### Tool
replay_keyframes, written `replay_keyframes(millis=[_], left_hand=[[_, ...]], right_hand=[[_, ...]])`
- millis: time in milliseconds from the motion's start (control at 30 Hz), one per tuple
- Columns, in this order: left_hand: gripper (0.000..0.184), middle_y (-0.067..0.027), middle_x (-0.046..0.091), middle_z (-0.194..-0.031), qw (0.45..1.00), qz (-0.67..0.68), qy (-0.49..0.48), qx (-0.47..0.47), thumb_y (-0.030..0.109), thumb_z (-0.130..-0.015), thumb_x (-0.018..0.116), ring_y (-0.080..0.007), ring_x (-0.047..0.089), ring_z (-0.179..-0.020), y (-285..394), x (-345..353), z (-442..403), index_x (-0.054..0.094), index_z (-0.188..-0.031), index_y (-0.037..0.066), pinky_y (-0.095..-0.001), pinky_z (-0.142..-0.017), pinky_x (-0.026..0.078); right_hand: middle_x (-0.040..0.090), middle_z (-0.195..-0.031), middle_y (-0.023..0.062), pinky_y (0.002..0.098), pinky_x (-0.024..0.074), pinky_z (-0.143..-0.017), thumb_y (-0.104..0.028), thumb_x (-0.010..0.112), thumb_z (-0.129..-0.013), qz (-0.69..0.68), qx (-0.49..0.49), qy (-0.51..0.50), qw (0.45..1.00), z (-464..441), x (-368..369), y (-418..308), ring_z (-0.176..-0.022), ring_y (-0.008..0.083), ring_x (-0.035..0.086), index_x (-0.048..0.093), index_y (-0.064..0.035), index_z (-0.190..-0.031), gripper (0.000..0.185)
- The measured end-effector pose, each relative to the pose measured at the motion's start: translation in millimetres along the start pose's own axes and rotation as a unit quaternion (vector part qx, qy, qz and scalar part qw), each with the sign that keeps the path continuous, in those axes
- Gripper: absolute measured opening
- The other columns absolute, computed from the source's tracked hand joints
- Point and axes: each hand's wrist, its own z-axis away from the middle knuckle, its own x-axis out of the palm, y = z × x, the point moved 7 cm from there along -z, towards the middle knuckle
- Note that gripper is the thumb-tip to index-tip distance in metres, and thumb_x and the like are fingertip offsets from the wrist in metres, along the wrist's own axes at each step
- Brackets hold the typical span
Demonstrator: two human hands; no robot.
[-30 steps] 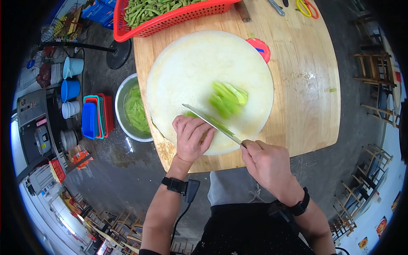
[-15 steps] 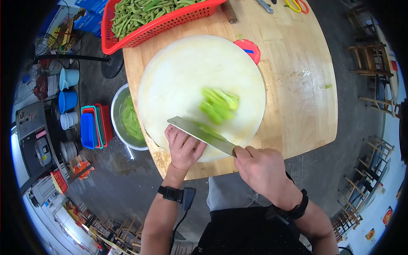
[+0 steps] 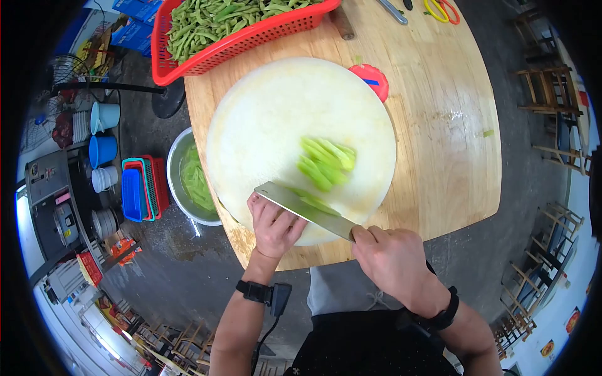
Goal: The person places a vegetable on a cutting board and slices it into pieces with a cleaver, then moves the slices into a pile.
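My right hand [image 3: 390,258] grips the handle of a wide-bladed cleaver [image 3: 304,208]. Its blade slants up and left across the lower part of a round white cutting board [image 3: 263,119]. Against the near side of the blade, my left hand [image 3: 276,227] rests with fingers curled. Whatever lies beneath those fingers is hidden. A light green vegetable slice [image 3: 318,203] shows just beyond the blade. Farther up the board sits a small pile of cut pale green vegetable pieces [image 3: 326,161], apart from both hands.
A red basket [image 3: 244,45] of green bean pods stands at the table's back left. Beside the board lies a red round item [image 3: 374,81]. Scissors [image 3: 443,10] lie at the far edge. A metal basin [image 3: 177,188] with green slices sits left of the table [image 3: 445,156].
The whole view has shifted slightly, so the board and table sit a little lower. Both hands and the cleaver keep nearly the same place on the board.
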Motion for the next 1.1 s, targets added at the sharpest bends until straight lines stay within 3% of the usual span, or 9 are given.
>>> replay_keyframes(millis=[100,433,533,600,833,933,1100], left_hand=[[0.032,-0.0128,0.072,-0.116,1.000,0.006,-0.002,-0.004,0.011,-0.070,0.089,-0.0374,0.067,-0.110,-1,1,2,0.079,-0.100,0.006,-0.0560,-0.104,0.046],[0.029,-0.0105,0.073,-0.110,1.000,0.018,0.003,-0.007,0.013,-0.067,0.091,-0.0360,0.066,-0.107,0,-1,-2,0.079,-0.093,0.004,-0.0571,-0.107,0.046],[0.028,-0.0096,0.073,-0.108,1.000,0.021,0.002,-0.015,0.011,-0.067,0.091,-0.0351,0.066,-0.106,0,1,-1,0.080,-0.092,0.006,-0.0569,-0.107,0.046],[0.022,-0.0027,0.072,-0.105,0.999,0.036,0.013,-0.034,0.010,-0.071,0.092,-0.0279,0.063,-0.110,-1,0,-3,0.079,-0.088,0.014,-0.0547,-0.107,0.043],[0.027,-0.0027,0.072,-0.110,0.999,0.020,0.027,-0.030,0.011,-0.074,0.092,-0.0276,0.063,-0.110,2,-1,-5,0.079,-0.097,0.014,-0.0532,-0.108,0.043],[0.033,-0.0022,0.071,-0.110,0.998,0.024,0.037,-0.040,0.013,-0.075,0.093,-0.0275,0.061,-0.108,1,-1,-4,0.080,-0.106,0.015,-0.0530,-0.108,0.043],[0.035,-0.0032,0.067,-0.115,0.999,-0.009,0.013,-0.030,0.018,-0.079,0.090,-0.0280,0.057,-0.110,4,-1,-5,0.081,-0.113,0.015,-0.0520,-0.107,0.043]], right_hand=[[0.062,-0.070,0.0046,0.0370,0.0515,-0.050,-0.013,0.072,-0.084,0.010,-0.016,0.016,1.000,0,-3,-5,-0.053,0.0244,0.065,0.063,-0.0059,-0.090,0.013],[0.063,-0.073,0.0032,0.0370,0.0519,-0.053,-0.014,0.072,-0.087,0.019,-0.008,-0.013,1.000,3,-4,1,-0.054,0.0235,0.065,0.066,-0.0064,-0.095,0.013],[0.064,-0.074,0.0046,0.0376,0.0528,-0.053,-0.013,0.071,-0.086,0.024,-0.012,-0.019,0.999,-6,2,0,-0.056,0.0246,0.067,0.066,-0.0059,-0.095,0.012],[0.065,-0.075,0.0067,0.0383,0.0542,-0.053,-0.011,0.071,-0.085,0.021,-0.030,-0.001,0.999,-19,17,-1,-0.058,0.0260,0.069,0.065,-0.0055,-0.094,0.012],[0.066,-0.074,0.0091,0.0387,0.0558,-0.055,-0.010,0.070,-0.085,0.023,-0.027,0.017,0.999,-35,29,-2,-0.061,0.0284,0.072,0.064,-0.0058,-0.089,0.009],[0.068,-0.073,0.0119,0.0418,0.0568,-0.057,-0.012,0.070,-0.091,-0.020,-0.010,0.021,1.000,-41,27,4,-0.064,0.0316,0.073,0.065,-0.0056,-0.086,0.010],[0.072,-0.077,0.0172,0.0469,0.0551,-0.061,-0.030,0.070,-0.101,-0.186,0.059,-0.003,0.981,-63,33,40,-0.066,0.0362,0.071,0.072,-0.0030,-0.088,0.030]])
